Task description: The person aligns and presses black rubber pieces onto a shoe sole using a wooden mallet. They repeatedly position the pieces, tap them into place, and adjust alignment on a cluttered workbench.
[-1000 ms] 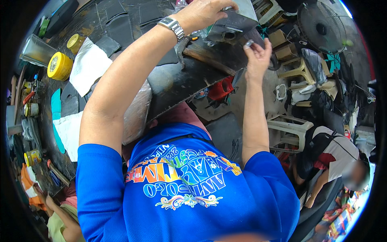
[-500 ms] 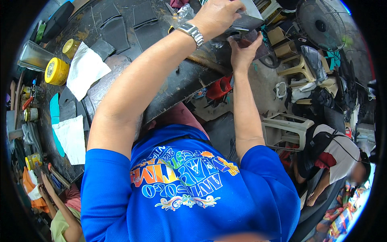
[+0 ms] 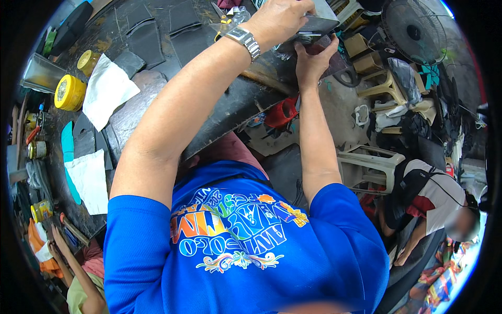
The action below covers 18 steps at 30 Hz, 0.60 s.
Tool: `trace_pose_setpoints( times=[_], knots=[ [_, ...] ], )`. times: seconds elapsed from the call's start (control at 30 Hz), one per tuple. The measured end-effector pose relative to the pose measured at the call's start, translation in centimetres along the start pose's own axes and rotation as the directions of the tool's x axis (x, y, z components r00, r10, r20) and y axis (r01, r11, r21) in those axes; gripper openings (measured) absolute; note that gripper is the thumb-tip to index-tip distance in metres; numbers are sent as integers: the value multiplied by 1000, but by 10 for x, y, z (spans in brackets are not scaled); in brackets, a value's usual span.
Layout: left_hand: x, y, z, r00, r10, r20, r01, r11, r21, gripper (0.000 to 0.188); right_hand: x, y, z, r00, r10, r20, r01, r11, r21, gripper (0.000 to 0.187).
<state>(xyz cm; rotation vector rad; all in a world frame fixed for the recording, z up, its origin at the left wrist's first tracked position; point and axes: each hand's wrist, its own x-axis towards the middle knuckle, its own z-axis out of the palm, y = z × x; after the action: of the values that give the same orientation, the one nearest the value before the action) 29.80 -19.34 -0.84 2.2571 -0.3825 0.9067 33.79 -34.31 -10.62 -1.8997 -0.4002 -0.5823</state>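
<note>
Both hands are at the far edge of the view, around a dark, flat-faced object with a pale grey top (image 3: 322, 23) whose kind I cannot make out. My left hand (image 3: 282, 22), with a metal wristwatch (image 3: 243, 41) on the wrist, reaches over its left side with fingers curled down. Just below it, my right hand (image 3: 312, 62) points upward, thumb and forefinger bent around the object's underside. Whatever lies between those fingers is mostly hidden. Clear crumpled plastic (image 3: 240, 15) lies left of my left hand.
The dark worktable (image 3: 209, 125) carries black cut pieces (image 3: 145, 42), white sheets (image 3: 107, 91) and yellow tubs (image 3: 70, 93). A red container (image 3: 282, 112) sits below its edge. To the right are a fan (image 3: 414, 32), plastic stools (image 3: 368, 170) and a bending person (image 3: 423, 193). Another person's hands (image 3: 60, 246) show lower left.
My right hand has shifted slightly left and down, still at the dark object. My left hand stays nearly in place. The whole view has moved slightly.
</note>
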Motion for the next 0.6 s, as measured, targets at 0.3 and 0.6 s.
trace_pose_setpoints(
  times=[0.3, 0.6],
  knots=[
    [2, -3, -6, 993, 101, 55, -105, 991, 80, 17, 9, 6, -3, 996, -33, 78, 27, 997, 75, 94],
    [-8, -6, -3, 989, 142, 33, -145, 985, 99, 32, 5, 11, 0, 998, -16, 65, 15, 1000, 13, 102]
  ],
)
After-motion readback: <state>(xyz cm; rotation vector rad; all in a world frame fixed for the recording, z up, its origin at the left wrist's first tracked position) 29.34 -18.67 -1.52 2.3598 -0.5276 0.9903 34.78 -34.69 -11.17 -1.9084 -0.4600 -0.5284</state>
